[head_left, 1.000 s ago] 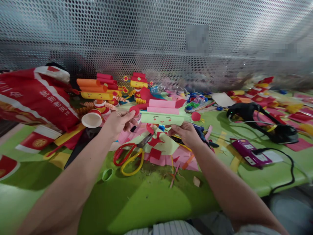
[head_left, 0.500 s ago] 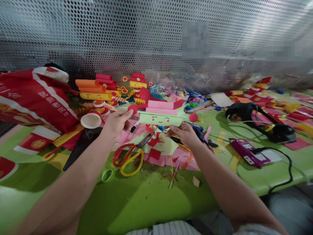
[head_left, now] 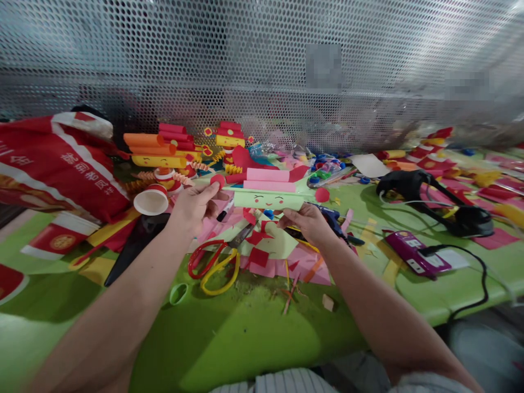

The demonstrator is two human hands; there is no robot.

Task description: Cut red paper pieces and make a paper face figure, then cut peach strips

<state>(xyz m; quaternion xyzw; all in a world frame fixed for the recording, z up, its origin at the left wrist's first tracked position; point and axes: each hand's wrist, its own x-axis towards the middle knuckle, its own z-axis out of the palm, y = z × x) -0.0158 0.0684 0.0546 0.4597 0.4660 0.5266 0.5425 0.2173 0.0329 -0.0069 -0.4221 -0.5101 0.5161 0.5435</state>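
Observation:
Above the table's middle I hold up a paper craft figure (head_left: 268, 201), a light green roll with a drawn smiling face, pink rolls on top and a red paper circle at each side. My left hand (head_left: 197, 206) pinches it near the left red circle (head_left: 218, 182). My right hand (head_left: 305, 221) grips the lower right edge of the green roll, with the right red circle (head_left: 322, 195) free beyond it. Below lie scissors (head_left: 221, 259) with one red and one yellow handle, resting by red, pink and pale green paper scraps (head_left: 282, 245).
At left are a red bag (head_left: 77, 164), paper cups (head_left: 61, 234) and finished paper figures (head_left: 158, 150). A purple power strip (head_left: 417, 254) with a black cord and a black strapped object (head_left: 434, 202) lie right. A perforated metal panel (head_left: 262, 65) stands behind the green table (head_left: 229, 338).
Both hands keep the same hold on the paper figure. The whole view has shifted very slightly; nothing on the table has visibly moved.

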